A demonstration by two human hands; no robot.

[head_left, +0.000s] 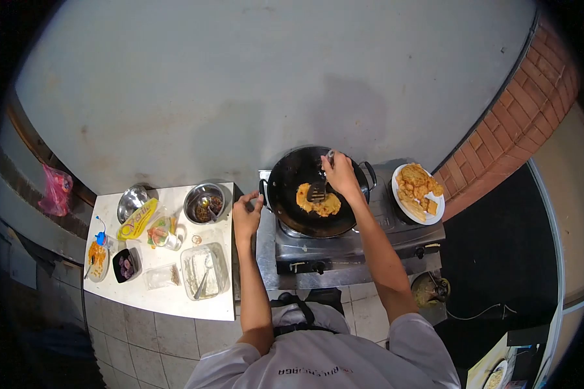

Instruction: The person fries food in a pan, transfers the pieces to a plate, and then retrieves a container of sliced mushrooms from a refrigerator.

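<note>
A black wok (292, 223) sits on the stove, with golden frying fritters (328, 206) in it. My right hand (339, 175) is closed round the handle of a slotted spatula (316, 192), whose head rests on the fritters. At the wok's left side, my left hand (246, 215) has its fingers curled at the wok handle (263, 187); the exact contact is partly hidden. A white plate (438, 212) piled with fried food (414, 185) stands to the right of the wok.
On the white table (169, 308) at left are a steel bowl (189, 211) with a dark mix, a glass dish (222, 266) with a spoon, a yellow packet (137, 219) and a black bowl (118, 269). A wall (272, 78) rises behind the stove (370, 253).
</note>
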